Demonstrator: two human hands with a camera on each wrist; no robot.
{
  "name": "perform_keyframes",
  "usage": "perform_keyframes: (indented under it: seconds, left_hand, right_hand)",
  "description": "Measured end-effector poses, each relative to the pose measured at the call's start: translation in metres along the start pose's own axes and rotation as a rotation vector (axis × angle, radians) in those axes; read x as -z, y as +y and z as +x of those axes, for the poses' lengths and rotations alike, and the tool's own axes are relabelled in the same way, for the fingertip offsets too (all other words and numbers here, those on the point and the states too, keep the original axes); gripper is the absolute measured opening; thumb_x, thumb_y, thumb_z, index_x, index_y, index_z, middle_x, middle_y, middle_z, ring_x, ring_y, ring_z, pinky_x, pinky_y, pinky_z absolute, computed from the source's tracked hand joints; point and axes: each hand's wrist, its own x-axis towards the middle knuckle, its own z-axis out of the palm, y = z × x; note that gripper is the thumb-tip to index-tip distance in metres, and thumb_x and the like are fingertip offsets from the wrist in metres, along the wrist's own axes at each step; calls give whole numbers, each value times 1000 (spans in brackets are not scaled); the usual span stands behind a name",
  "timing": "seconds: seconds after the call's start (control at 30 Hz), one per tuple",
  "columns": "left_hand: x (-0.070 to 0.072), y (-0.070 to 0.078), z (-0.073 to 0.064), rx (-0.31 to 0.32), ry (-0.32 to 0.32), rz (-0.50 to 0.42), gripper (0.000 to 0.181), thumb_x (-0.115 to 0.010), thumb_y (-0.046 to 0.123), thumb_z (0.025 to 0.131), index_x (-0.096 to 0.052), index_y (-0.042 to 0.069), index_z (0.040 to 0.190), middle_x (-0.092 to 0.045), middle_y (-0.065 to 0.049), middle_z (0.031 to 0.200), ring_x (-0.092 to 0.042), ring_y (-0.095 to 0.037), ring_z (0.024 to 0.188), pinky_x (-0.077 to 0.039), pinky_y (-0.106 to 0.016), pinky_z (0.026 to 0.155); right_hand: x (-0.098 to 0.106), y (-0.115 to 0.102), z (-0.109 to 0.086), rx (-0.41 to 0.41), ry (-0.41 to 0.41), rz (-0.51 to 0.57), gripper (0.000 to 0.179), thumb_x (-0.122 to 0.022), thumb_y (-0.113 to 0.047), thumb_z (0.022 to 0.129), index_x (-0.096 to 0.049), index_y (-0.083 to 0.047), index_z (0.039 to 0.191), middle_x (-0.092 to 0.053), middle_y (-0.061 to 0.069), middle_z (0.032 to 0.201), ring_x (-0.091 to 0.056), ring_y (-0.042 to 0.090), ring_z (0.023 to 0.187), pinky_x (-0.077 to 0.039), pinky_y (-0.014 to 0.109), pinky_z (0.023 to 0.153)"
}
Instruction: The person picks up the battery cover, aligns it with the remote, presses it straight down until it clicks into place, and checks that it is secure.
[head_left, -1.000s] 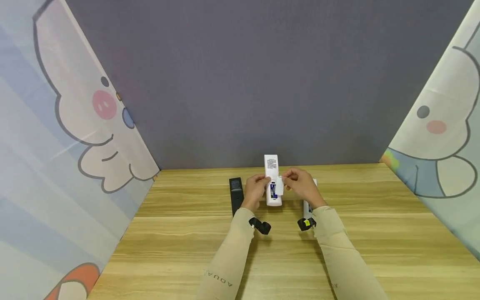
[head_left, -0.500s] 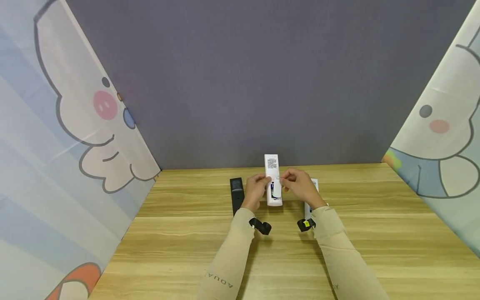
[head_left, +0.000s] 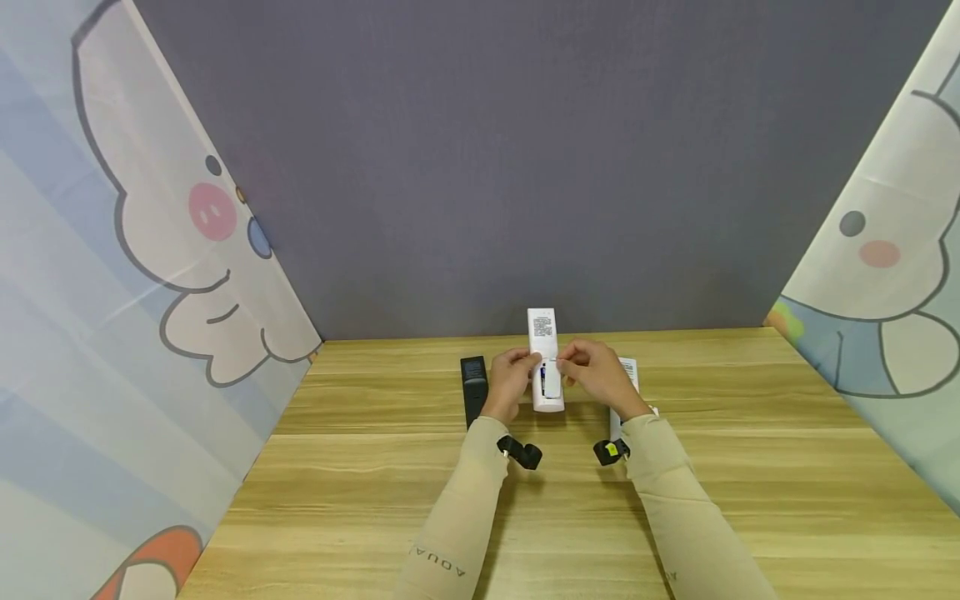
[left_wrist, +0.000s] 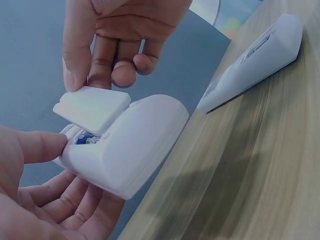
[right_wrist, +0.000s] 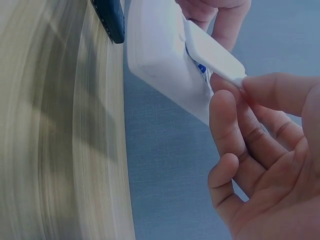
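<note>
A white remote control (head_left: 542, 333) is held back side up by my left hand (head_left: 511, 382), thumb on its near edge and fingers beneath in the left wrist view. My right hand (head_left: 594, 372) pinches a white battery cover (left_wrist: 94, 109) by one end between thumb and index finger. The cover lies slanted over the open battery compartment, its lower end close against the remote. Blue batteries (left_wrist: 88, 139) show in the gap under the cover. In the right wrist view the cover (right_wrist: 215, 52) stands tilted above the compartment, with a bit of blue visible below.
A black remote control (head_left: 474, 385) lies on the wooden table (head_left: 360, 475) left of my left hand. Another white remote control (left_wrist: 255, 57) lies to the right, partly hidden by my right hand in the head view. A grey panel (head_left: 480, 167) rises behind the table.
My right hand has shifted the battery cover left from beside the compartment to over it, hiding most of the batteries. The remote and my left hand have stayed nearly in place.
</note>
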Motion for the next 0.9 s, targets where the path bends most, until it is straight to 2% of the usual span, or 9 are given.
perform_keyframes:
  seconds: [0.2,0.3,0.5,0.67,0.9]
  left_hand:
    - [0,1,0,2,2,-2,28,-66,22,100,-71,6,122,-71,-8,107,-64,-14,88,-57,-31,75]
    - [0,1,0,-1,1,-2,28,-66,22,100,-71,6,122,-71,-8,107,-64,-14,89,-57,-31,74]
    - [0,3,-1,4,-6,-5,28,-66,21,100,-70,6,123,-71,-8,108,-64,-14,88,-58,-34,77]
    - [0,3,0,0,-12,-1,29,-66,21,100,-70,5,124,-71,-9,108,-65,-14,87,-59,-38,80]
    - [-1,4,-1,0,-8,-7,28,-67,21,99,-70,5,123,-71,-9,108,-64,-14,86,-58,-37,78]
  right_hand:
    - [-2,-2,0,20,3,11,7,-66,-14,99,-70,-8,99,-73,23,90,-69,39,79,-51,33,64]
    - [-2,-3,0,26,0,19,7,-66,-12,99,-70,-6,99,-73,22,88,-68,43,81,-51,32,64]
    - [-3,-2,0,28,-11,35,7,-65,-12,99,-69,-6,98,-72,15,85,-68,44,83,-52,31,64]
    - [-4,-3,0,29,-20,33,8,-65,-12,100,-69,-6,99,-72,15,86,-68,44,84,-53,33,65]
    - [-7,-4,-1,40,-15,40,7,-65,-11,99,-70,-7,97,-69,10,82,-66,43,82,-54,32,65]
